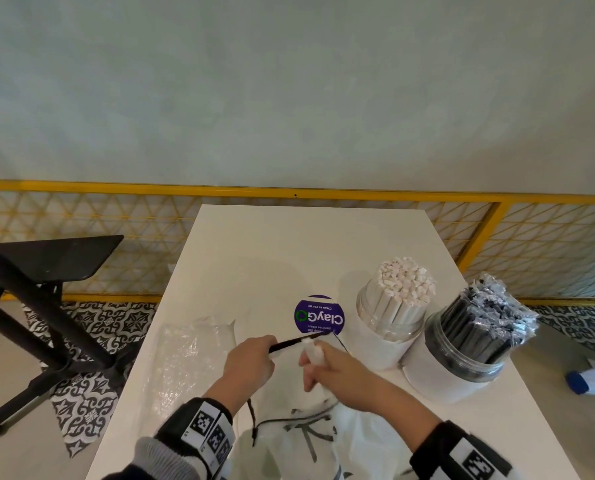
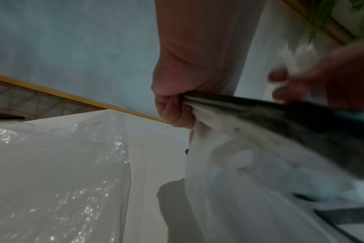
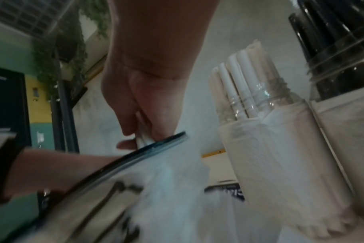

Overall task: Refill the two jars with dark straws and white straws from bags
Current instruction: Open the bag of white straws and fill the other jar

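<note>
My left hand (image 1: 253, 355) pinches the dark rim (image 1: 291, 342) of a white bag (image 1: 310, 438) lying at the table's near edge and holds the mouth up; the left wrist view shows the rim (image 2: 260, 110) caught in my curled fingers (image 2: 172, 106). Just right of it, my right hand (image 1: 318, 363) grips a small bunch of white straws (image 1: 312, 350) at the bag mouth, the straws (image 3: 142, 139) showing below my fingers (image 3: 152, 118). On the right stand the jar of white straws (image 1: 393, 306) and the jar of dark straws (image 1: 472, 341), both packed full.
A crumpled clear plastic bag (image 1: 185, 362) lies left of my hands. A round purple sticker (image 1: 318, 315) marks the table (image 1: 289, 251) centre. A black stand (image 1: 40, 306) is on the floor to the left, a yellow railing (image 1: 289, 192) behind.
</note>
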